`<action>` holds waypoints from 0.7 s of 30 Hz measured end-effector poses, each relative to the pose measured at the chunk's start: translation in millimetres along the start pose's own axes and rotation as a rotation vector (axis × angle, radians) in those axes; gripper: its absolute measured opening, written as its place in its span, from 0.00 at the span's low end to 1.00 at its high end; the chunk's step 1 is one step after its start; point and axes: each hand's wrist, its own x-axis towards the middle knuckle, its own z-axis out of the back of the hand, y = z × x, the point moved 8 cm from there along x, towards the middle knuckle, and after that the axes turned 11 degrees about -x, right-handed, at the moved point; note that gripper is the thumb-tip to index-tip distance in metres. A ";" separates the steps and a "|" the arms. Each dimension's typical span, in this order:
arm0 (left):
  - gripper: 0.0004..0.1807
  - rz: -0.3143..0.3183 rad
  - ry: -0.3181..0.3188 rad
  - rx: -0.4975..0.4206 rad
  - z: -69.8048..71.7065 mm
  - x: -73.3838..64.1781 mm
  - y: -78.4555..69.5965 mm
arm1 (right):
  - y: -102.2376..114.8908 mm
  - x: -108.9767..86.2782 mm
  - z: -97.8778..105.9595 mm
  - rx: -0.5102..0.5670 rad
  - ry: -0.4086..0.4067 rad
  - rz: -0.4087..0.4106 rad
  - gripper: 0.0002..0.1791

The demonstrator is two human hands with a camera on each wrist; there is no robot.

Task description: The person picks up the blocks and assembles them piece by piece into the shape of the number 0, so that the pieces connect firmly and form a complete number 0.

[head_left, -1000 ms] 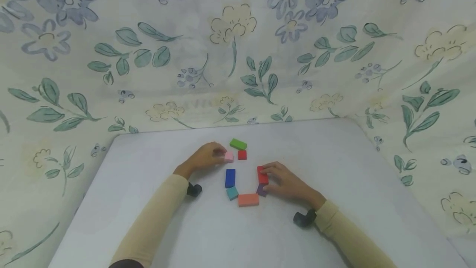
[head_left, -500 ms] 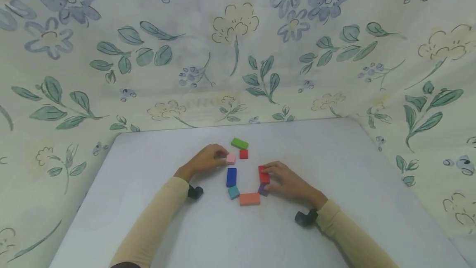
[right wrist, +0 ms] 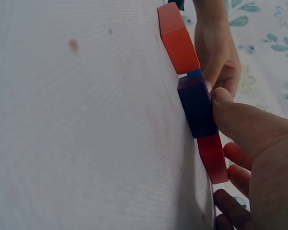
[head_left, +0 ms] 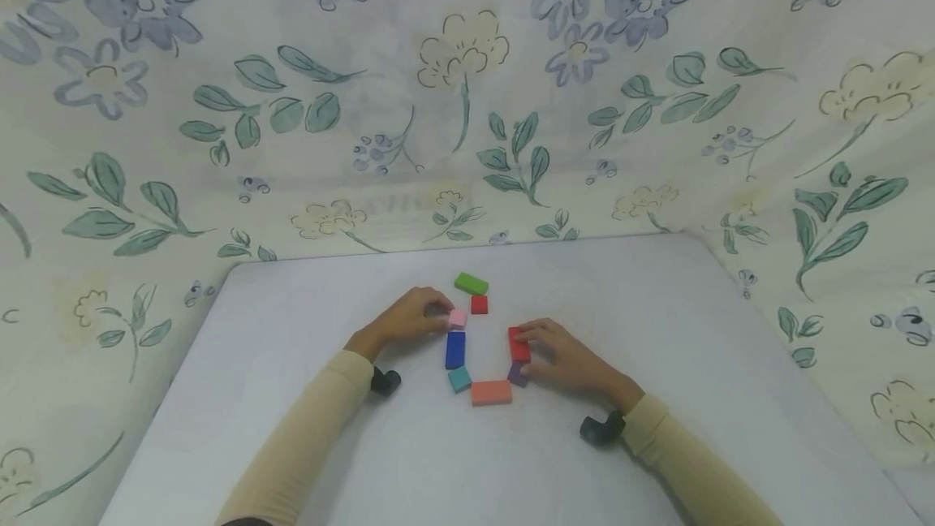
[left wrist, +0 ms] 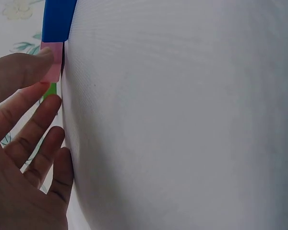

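Note:
My left hand (head_left: 413, 316) pinches a small pink block (head_left: 458, 318) between thumb and index finger, its other fingers loosely bent. In the left wrist view, the pink block (left wrist: 51, 62) is right at the end of a blue block (left wrist: 59, 20). My right hand (head_left: 566, 355) rests at the right side of the ring of blocks. Its thumb touches a purple block (right wrist: 198, 106), and its fingertips lie on a long red block (right wrist: 213, 158). A small red block (head_left: 479, 304) and a green block (head_left: 471, 283) lie beyond the pink one.
A teal block (head_left: 460, 380) and an orange block (head_left: 492, 393) form the near end of the ring. All lie on a white table (head_left: 351, 461). A floral cloth (head_left: 409, 128) hangs behind and at both sides.
My left hand has brought the pink block nearer, away from the small red block and up to the far end of the blue block. My right hand has stayed in place.

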 end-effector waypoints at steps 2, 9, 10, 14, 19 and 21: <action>0.19 -0.003 -0.002 0.003 -0.1 -0.4 -0.4 | -0.2 -0.1 -0.6 0.000 -0.002 0.002 0.27; 0.18 -0.023 0.007 0.001 -1.2 -0.3 -0.5 | -1.2 0.8 -2.3 -0.020 -0.005 -0.003 0.28; 0.18 -0.028 0.006 0.001 -1.2 -0.5 -0.7 | -1.2 1.0 -2.4 -0.021 -0.006 -0.004 0.28; 0.18 -0.044 0.007 0.001 -1.6 -0.9 -2.2 | -0.5 1.2 -2.8 -0.020 -0.004 -0.002 0.28; 0.18 -0.067 0.012 0.006 -2.8 0.2 -4.6 | 0.1 1.1 -2.4 -0.016 -0.005 -0.007 0.28; 0.18 -0.068 0.015 0.003 -3.6 0.5 -4.9 | 0.4 0.9 -2.1 -0.016 -0.007 -0.006 0.28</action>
